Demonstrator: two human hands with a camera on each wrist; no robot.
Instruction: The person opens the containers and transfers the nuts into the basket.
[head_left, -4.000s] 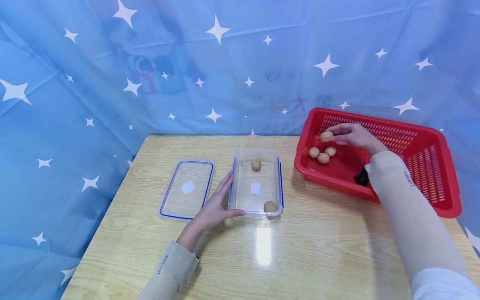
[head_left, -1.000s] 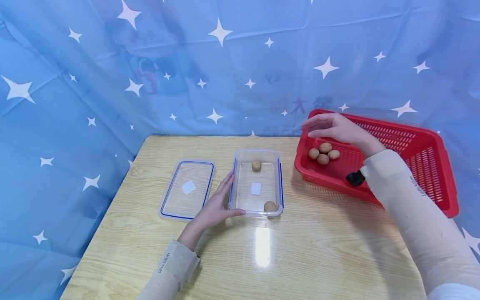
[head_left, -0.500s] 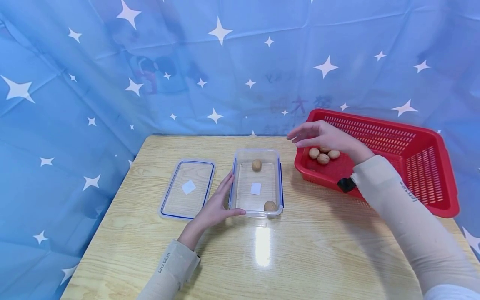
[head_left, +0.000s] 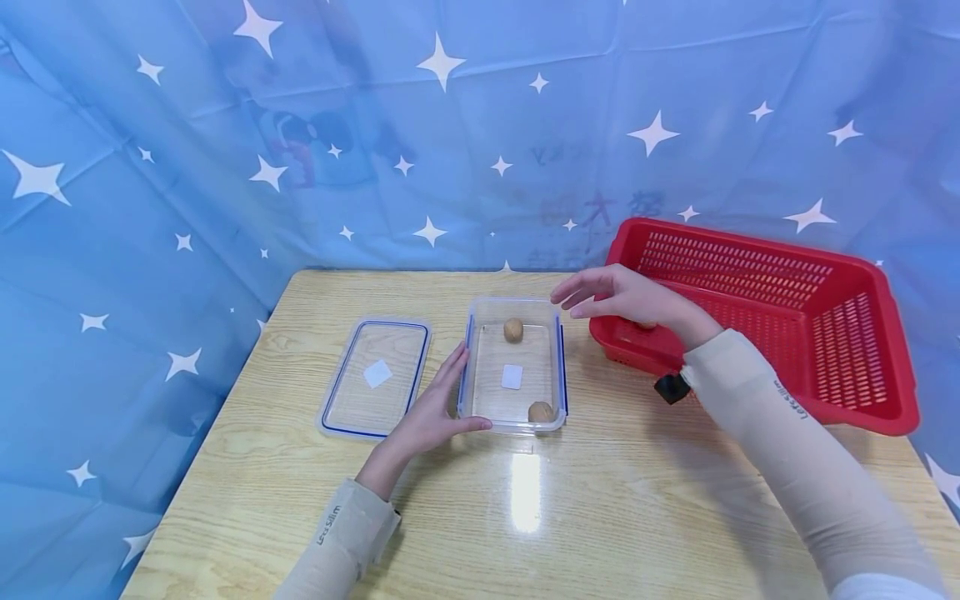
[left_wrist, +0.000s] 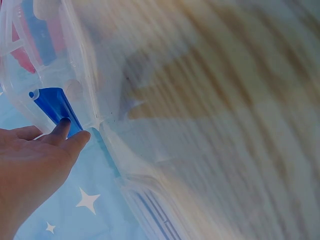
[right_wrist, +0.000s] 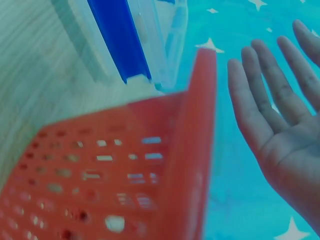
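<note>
My left hand [head_left: 429,418] touches the left side of a clear plastic food container [head_left: 487,358], thumb along its front edge and fingers extended. In the left wrist view, its fingertips touch a blue latch [left_wrist: 56,104]. Two walnuts lie in the container, one walnut [head_left: 513,331] at the back and another walnut [head_left: 540,412] at the front right. My right hand [head_left: 626,298] hovers between container and red basket [head_left: 757,321], over the basket's left rim. The right wrist view shows its palm bare and fingers extended. It mostly hides the walnuts in the basket.
Left of the container lies its blue-edged lid [head_left: 401,333], flat on the wooden table [head_left: 450,533]. A blue star-patterned cloth [head_left: 480,108] hangs behind the table. A black strap piece [head_left: 672,387] shows below my right cuff.
Four seconds ago my right hand pinched a walnut in the basket; that walnut then lay there among the others. Since then the bare hand has moved left toward the container. My left hand stays put.
</note>
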